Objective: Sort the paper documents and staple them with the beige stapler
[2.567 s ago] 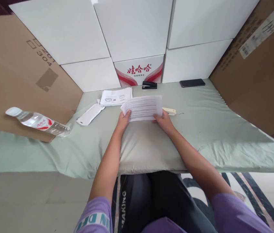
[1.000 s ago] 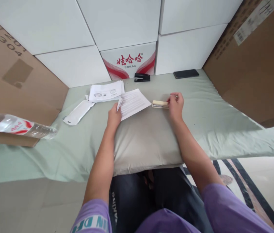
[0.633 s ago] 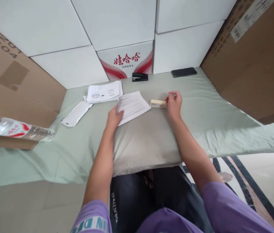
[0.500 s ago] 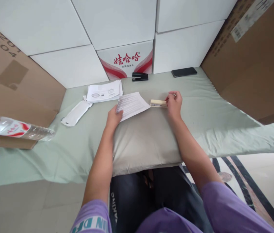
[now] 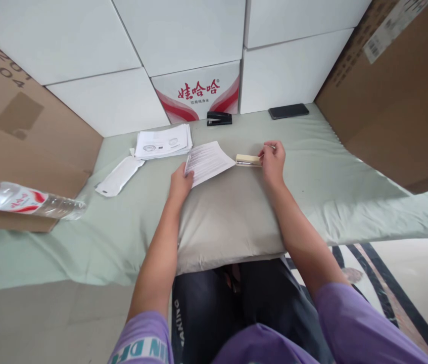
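The printed white paper sheets [image 5: 209, 161], mid-frame on the grey pillow [image 5: 229, 222], we pinch with our left hand [image 5: 181, 183]; our right hand [image 5: 273, 161] closes around the small beige stapler [image 5: 248, 160], ready for stapling.

Staplers: two, one black stapler [image 5: 219, 118] and one cream stapler [image 5: 248, 160]. Paper: one printed sheaf [image 5: 208, 161], one stack of printed sheets [image 5: 164, 142], one blank white envelope [image 5: 119, 176]. Phones: one [image 5: 288, 110]. Water bottles: one [image 5: 24, 199]. Pillows: one [image 5: 225, 222]. Brown cardboard cartons: two, left carton [image 5: 20, 116] and right carton [image 5: 399, 86]. Red-printed white boxes: one [image 5: 198, 91]. Hands: two, left hand [image 5: 181, 183] and right hand [image 5: 273, 162].
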Demonstrator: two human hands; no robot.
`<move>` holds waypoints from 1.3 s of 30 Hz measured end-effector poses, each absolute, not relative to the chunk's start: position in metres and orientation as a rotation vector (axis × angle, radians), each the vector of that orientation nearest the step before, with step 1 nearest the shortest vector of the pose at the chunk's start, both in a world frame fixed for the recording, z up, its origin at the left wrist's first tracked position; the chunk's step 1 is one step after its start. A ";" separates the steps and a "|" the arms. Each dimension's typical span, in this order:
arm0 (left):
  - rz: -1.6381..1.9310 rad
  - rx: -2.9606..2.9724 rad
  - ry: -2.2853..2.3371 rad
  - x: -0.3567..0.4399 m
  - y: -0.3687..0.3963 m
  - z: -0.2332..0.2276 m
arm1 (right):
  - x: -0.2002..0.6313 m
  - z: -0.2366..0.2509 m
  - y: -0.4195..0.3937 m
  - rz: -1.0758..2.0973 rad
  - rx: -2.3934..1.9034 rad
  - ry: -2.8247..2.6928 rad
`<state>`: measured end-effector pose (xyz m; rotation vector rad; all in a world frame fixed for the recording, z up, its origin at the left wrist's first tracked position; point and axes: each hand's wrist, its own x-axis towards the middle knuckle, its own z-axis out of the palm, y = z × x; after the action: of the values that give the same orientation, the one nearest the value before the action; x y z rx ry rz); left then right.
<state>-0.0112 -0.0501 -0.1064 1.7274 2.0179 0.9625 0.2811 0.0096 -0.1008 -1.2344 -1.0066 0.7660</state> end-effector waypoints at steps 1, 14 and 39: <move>0.962 1.748 2.019 -0.008 -0.051 -0.105 | 0.281 -0.101 0.010 0.761 -1.241 -1.010; 0.910 1.839 2.083 0.016 -0.061 -0.096 | 0.279 -0.100 0.009 0.713 -1.335 -1.094; 1.003 1.681 2.098 0.025 -0.065 -0.100 | 0.265 -0.045 0.024 0.407 -1.432 -1.549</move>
<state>0.0254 -0.0649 -0.1000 1.6811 2.0977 1.0033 0.2655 0.0238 -0.0453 -1.4321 -1.5493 0.4068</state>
